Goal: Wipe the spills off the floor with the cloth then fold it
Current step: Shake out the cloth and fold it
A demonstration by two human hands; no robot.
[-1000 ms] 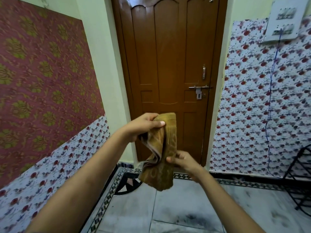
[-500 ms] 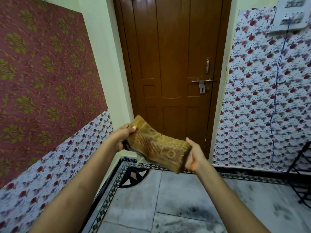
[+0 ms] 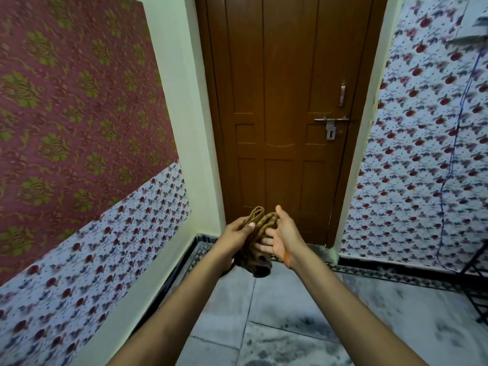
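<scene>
I see both arms stretched forward, holding a bunched brown cloth (image 3: 257, 233) in the air before a closed wooden door (image 3: 287, 114). My left hand (image 3: 239, 232) grips the cloth, thumb pressed on top. My right hand (image 3: 281, 233) is spread open, fingers flat against the cloth's side. Grey floor tiles (image 3: 277, 326) lie below.

Brown door (image 3: 287, 114), floral walls (image 3: 412, 159)

Between both hands the soft woven cloth (image 3: 260, 227) looked matt, the wooden door (image 3: 287, 107) beyond them glossy with metal latch (image 3: 331, 120), the floor tiles (image 3: 277, 326) below smooth, smudged stone.
</scene>
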